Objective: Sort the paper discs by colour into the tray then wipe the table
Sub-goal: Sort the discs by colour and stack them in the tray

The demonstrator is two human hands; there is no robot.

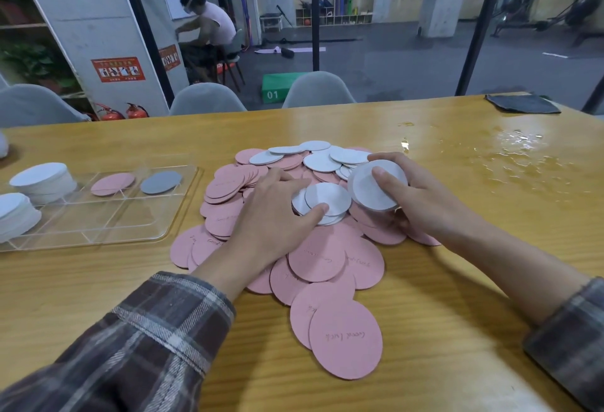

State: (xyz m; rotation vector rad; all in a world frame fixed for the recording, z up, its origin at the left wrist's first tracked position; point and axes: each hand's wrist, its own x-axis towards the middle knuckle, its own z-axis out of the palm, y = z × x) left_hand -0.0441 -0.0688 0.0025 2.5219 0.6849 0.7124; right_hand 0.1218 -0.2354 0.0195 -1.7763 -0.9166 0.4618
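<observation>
Two white stacks [42,179] sit in a clear tray [98,227] at our far left. In the middle, our left hand [274,222] pinches a loose grey disc [328,197], thumb and fingers curled, atop the pink pile [327,261] on the table [425,330]. Our right hand [415,196] grips a grey stack [372,189] in curled fingers. Far right lies a dark cloth [523,103].

The grey discs [364,192] gripped in the right hand [421,196] look like smooth, matt paper, as do the pink discs [346,339] below the grip. Left of it, the tray [98,228] is clear glossy plastic. The table [457,281] is sheeny wood grain, and beyond the grip lies a matt dark cloth [523,103].
</observation>
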